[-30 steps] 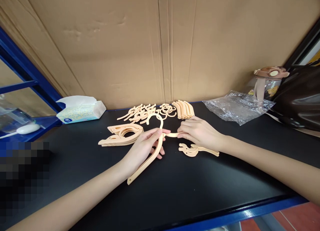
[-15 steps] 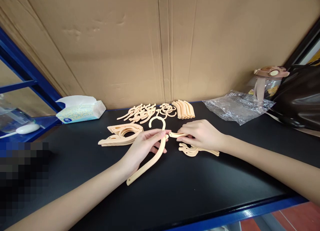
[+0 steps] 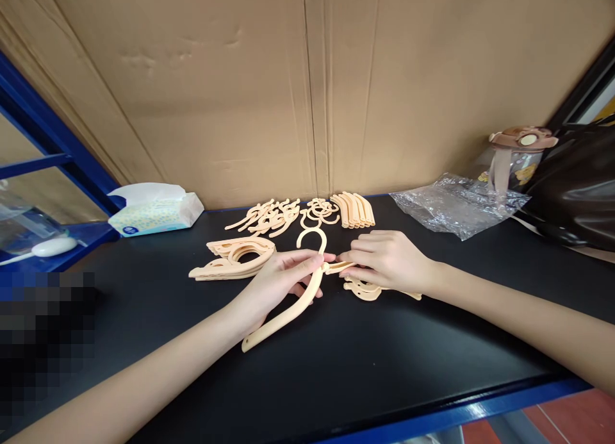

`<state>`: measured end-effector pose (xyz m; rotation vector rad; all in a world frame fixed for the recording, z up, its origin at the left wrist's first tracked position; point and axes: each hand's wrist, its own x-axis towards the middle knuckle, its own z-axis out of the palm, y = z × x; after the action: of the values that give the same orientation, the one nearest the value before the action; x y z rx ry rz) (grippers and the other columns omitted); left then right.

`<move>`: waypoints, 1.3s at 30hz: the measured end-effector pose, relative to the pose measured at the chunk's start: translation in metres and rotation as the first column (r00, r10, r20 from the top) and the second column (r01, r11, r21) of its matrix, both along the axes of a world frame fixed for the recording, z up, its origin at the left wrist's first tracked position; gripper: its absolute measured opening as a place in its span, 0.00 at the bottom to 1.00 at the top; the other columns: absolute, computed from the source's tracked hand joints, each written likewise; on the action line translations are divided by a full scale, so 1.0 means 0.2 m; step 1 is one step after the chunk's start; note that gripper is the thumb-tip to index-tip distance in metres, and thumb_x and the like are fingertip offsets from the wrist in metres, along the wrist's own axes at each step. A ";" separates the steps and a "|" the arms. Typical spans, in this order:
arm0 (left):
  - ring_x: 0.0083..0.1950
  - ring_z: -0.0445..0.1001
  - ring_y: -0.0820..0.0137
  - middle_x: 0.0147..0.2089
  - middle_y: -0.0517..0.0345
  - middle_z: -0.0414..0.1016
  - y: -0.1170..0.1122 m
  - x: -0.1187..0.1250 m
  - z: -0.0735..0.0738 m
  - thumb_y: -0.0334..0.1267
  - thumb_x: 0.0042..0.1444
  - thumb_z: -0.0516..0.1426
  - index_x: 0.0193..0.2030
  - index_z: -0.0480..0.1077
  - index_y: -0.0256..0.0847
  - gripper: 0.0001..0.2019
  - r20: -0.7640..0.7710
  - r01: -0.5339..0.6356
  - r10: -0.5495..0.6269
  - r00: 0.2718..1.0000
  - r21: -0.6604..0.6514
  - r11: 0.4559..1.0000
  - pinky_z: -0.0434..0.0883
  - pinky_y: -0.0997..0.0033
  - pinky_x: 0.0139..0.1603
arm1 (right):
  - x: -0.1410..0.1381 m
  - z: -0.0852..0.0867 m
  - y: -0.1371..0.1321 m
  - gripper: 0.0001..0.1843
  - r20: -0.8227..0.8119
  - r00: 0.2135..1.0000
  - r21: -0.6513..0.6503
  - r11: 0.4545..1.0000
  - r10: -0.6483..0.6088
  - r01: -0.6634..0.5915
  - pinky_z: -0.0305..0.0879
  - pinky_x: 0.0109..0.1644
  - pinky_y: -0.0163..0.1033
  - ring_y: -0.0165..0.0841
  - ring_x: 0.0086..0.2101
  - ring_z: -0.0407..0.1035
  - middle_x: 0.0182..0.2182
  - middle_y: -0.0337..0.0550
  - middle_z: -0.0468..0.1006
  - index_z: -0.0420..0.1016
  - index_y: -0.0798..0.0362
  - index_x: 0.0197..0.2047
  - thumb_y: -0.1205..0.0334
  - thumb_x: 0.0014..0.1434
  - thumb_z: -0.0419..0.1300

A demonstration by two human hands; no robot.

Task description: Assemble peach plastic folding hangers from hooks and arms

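My left hand (image 3: 278, 282) pinches a long peach plastic hanger piece with a hook (image 3: 293, 303), its hook pointing up and its arm slanting down to the left over the black table (image 3: 336, 367). My right hand (image 3: 389, 259) grips a short peach plastic piece (image 3: 339, 266) and holds its end against the hooked piece near the hook's base. Another loose peach part (image 3: 369, 291) lies just under my right hand.
Peach hanger parts lie in groups behind my hands: a stack of assembled pieces (image 3: 233, 258), hooked arms (image 3: 266, 218), small hooks (image 3: 321, 210), curved bars (image 3: 355, 209). A tissue pack (image 3: 154, 210) sits far left; a clear plastic bag (image 3: 456, 204), a bottle (image 3: 514, 156) and a dark bag (image 3: 576, 188) sit right.
The hooked piece has shifted slightly right and tilted flatter in my left hand. My right hand has brought the short piece down and against it.
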<state>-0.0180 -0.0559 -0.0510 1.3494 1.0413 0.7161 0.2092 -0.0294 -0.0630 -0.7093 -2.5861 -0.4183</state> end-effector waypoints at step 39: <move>0.24 0.75 0.70 0.28 0.59 0.75 -0.03 0.02 0.01 0.48 0.58 0.53 0.42 0.74 0.37 0.17 -0.179 0.055 -0.033 0.983 0.120 0.991 0.68 0.75 0.26 | -0.01 0.00 -0.07 0.22 -0.027 0.999 -0.074 0.996 0.046 -0.048 0.39 0.24 0.34 0.23 0.18 0.55 0.16 0.34 0.67 0.68 0.54 0.23 0.54 0.65 0.50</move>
<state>-0.0132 -0.0613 -0.0496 1.5615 1.1177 0.6453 0.2063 -0.0425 -0.0638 -0.6734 -2.6008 -0.2977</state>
